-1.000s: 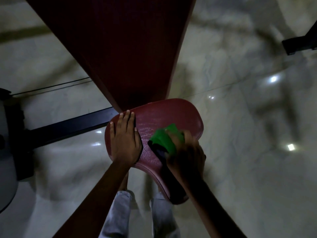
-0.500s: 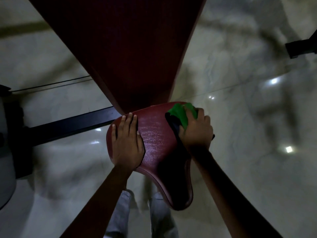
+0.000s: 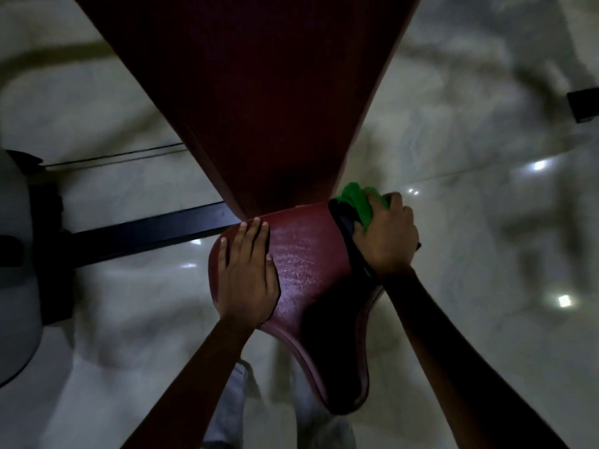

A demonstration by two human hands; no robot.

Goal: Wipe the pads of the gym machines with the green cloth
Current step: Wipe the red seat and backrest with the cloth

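A dark red seat pad [image 3: 304, 267] narrows toward me, and a long red back pad [image 3: 259, 102] rises from its far end. My left hand [image 3: 246, 273] lies flat with straight fingers on the seat's left side. My right hand [image 3: 384, 236] grips the bunched green cloth [image 3: 358, 200] at the seat's far right corner, beside the foot of the back pad. Only the cloth's top sticks out past my fingers. The seat's right part lies in deep shadow.
A black steel frame bar [image 3: 146, 233] runs left from under the seat toward a pale rounded housing [image 3: 16, 270] at the left edge. Glossy marble floor [image 3: 486, 286] surrounds the machine. A dark machine part [image 3: 583, 103] pokes in at the right edge. My trouser legs [image 3: 233, 403] show below.
My right hand has carried the green cloth from the seat's middle up and right to its far right corner. My left hand has stayed flat on the seat.
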